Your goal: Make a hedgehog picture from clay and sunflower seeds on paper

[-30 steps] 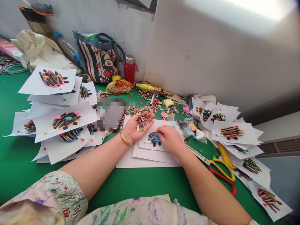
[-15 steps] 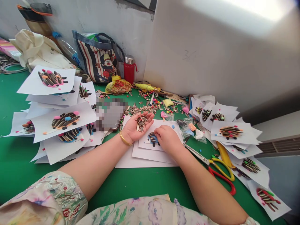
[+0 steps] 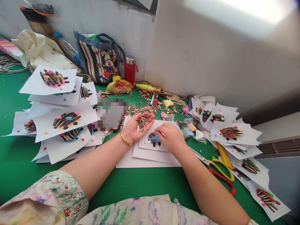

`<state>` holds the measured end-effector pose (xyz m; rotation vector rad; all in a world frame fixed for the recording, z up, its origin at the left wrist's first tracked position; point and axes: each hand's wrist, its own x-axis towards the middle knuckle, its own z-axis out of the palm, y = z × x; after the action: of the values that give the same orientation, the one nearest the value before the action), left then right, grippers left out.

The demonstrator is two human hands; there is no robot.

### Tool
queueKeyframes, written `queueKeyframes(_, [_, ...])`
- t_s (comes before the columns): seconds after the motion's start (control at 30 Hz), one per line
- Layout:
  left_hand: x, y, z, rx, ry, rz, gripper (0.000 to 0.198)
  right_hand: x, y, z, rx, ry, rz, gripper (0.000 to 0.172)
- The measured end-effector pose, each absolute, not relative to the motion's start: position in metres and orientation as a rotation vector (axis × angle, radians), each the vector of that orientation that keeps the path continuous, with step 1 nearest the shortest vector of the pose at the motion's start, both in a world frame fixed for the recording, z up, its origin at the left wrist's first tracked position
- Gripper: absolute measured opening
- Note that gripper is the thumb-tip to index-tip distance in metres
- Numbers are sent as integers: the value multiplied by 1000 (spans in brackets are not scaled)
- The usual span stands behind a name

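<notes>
My left hand (image 3: 138,128) is turned palm up and cupped, holding a small heap of striped sunflower seeds (image 3: 141,121). Beside it, my right hand (image 3: 172,137) is over a white paper card (image 3: 147,145), with thumb and index finger pinched together. Whatever lies between those fingertips is too small to make out. Under them on the card is a blue clay animal shape (image 3: 154,138) with seeds set in its back and dark feet below. More white sheets (image 3: 150,161) lie beneath this card. Part of the clay shape is hidden by my right fingers.
Finished seed-picture cards are stacked at the left (image 3: 65,120) and right (image 3: 231,132). Scissors (image 3: 217,168) lie by my right forearm. Loose seeds (image 3: 142,108), bagged clay (image 3: 200,136), a phone (image 3: 112,115), a red flask (image 3: 129,70) and a striped bag (image 3: 98,57) stand farther back.
My right hand has shifted slightly to the right, showing more of the clay shape and covering the blue dot on the card. My left hand stays cupped under the seeds.
</notes>
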<state>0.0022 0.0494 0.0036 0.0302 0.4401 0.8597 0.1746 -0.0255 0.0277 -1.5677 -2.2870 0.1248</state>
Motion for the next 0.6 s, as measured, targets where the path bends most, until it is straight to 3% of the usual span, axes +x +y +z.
queueKeyframes(0.6, [3,56,-4,12,393,784,24,122,25,41,-1456,-2383,72,17])
